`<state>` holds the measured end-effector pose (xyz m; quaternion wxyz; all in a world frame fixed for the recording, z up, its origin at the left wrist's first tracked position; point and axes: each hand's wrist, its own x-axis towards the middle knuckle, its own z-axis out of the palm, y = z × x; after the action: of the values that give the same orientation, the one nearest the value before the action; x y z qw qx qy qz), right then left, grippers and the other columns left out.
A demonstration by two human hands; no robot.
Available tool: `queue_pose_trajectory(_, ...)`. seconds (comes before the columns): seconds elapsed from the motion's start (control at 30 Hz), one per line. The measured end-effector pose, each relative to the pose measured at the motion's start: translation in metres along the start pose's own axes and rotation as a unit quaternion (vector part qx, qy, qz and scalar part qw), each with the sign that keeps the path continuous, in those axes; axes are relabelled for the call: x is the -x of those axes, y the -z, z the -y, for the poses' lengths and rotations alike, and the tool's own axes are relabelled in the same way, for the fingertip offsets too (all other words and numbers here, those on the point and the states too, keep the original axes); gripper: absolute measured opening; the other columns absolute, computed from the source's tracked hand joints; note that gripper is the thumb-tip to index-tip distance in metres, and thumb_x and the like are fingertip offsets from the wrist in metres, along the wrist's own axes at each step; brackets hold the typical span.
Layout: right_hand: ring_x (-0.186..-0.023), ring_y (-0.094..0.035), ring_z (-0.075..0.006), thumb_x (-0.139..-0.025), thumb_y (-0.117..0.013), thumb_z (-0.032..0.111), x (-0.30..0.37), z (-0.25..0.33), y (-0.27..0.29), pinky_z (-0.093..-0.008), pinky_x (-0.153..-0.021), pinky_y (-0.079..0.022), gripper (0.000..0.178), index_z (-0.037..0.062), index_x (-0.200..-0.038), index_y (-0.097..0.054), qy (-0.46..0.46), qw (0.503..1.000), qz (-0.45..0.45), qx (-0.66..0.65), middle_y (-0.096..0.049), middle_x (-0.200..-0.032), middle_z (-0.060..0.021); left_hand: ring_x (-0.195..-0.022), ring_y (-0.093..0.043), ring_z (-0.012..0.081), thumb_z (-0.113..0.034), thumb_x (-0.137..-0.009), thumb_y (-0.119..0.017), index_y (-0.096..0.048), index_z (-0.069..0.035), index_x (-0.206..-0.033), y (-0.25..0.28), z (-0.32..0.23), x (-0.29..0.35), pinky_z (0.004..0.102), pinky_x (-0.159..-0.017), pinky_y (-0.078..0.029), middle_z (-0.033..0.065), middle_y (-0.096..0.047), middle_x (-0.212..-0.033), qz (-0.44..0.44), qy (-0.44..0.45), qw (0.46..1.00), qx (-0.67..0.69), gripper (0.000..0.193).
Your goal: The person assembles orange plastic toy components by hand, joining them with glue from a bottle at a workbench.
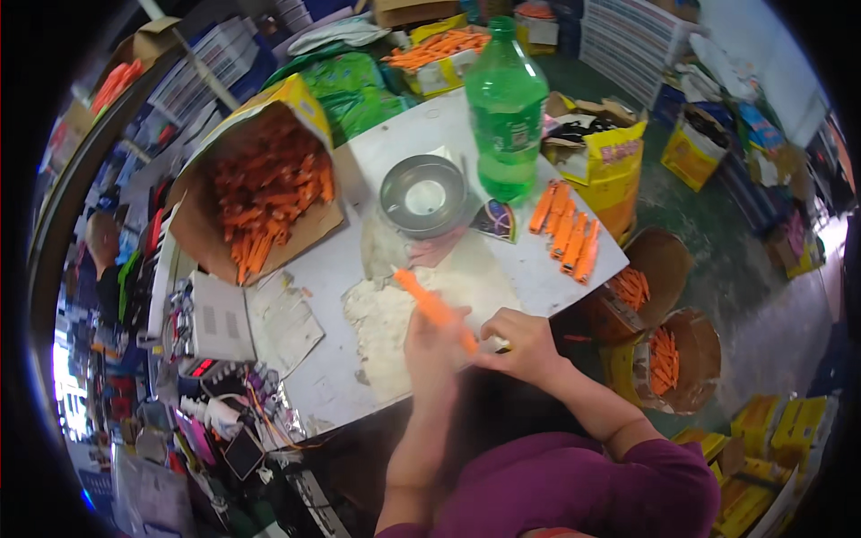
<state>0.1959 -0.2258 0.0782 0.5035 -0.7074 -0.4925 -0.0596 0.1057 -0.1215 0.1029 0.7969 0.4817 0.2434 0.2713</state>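
In the head view, the left hand [429,342] closes around an orange piece [434,309] above the surface [413,125], the right hand [529,346] curls near its end, hold unclear, and work seems midway: a row of pieces [563,230] perhaps done, a heaped carton [314,236] perhaps left.

Even indoor lt, glare at L/R rims, blurry L hand [430,342], dark fisheye edges.

Left hand [430,339] curls, blurred, over the table's near edge [336,408] — right hand [527,342] just beside it, fingers [511,323] bent, elbow [630,438] crooked.
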Motion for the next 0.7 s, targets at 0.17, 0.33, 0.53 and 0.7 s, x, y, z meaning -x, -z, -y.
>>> queue_pose_trajectory(0.17,-0.052,-0.050,-0.0143,-0.064,-0.064,0.018,-0.016,0.016,-0.029,-0.0277,-0.042,-0.040,0.012,0.0147,-0.066,-0.053,0.099,0.989,-0.018,0.106,-0.046,-0.060,0.0020,-0.093,-0.055,0.0159,-0.003,-0.080,-0.057,-0.040,0.000,-0.118,0.011,0.008,0.000,0.0255,-0.073,-0.047,0.0096,-0.055,-0.099,-0.072,-0.134,0.987,-0.045,0.041)
queue_pose_trajectory(0.33,-0.052,-0.052,-0.0170,-0.065,-0.064,0.020,-0.015,0.004,-0.047,-0.0295,-0.045,-0.041,0.014,0.0118,-0.066,-0.052,0.088,0.993,0.010,0.081,-0.047,-0.059,-0.0006,-0.101,-0.050,0.0184,-0.003,-0.080,-0.057,-0.037,0.002,-0.121,0.020,0.007,-0.003,0.0307,-0.087,-0.040,0.0115,-0.050,-0.104,-0.098,-0.098,0.988,-0.066,0.046)
queue_pose_trajectory(0.53,-0.051,-0.054,-0.0242,-0.073,-0.063,0.024,-0.044,-0.032,-0.032,-0.0333,-0.048,-0.042,0.022,0.0058,-0.065,-0.056,-0.048,0.993,-0.006,0.105,-0.054,-0.059,-0.0071,-0.110,-0.043,0.0186,-0.010,-0.081,-0.055,-0.036,-0.003,-0.128,0.062,-0.006,-0.020,0.0332,-0.097,-0.029,0.0092,-0.048,-0.113,-0.108,-0.171,0.953,-0.224,0.051)
queue_pose_trajectory(0.7,-0.052,-0.056,-0.0266,-0.076,-0.060,0.031,-0.053,-0.066,-0.029,-0.0374,-0.050,-0.043,0.031,0.0028,-0.066,-0.057,-0.122,0.972,0.044,0.195,-0.057,-0.060,-0.0100,-0.106,-0.047,0.0185,-0.016,-0.079,-0.056,-0.045,-0.003,-0.121,0.130,-0.061,-0.083,0.0342,-0.092,-0.031,0.0091,-0.052,-0.109,-0.131,-0.291,0.815,-0.483,0.045)
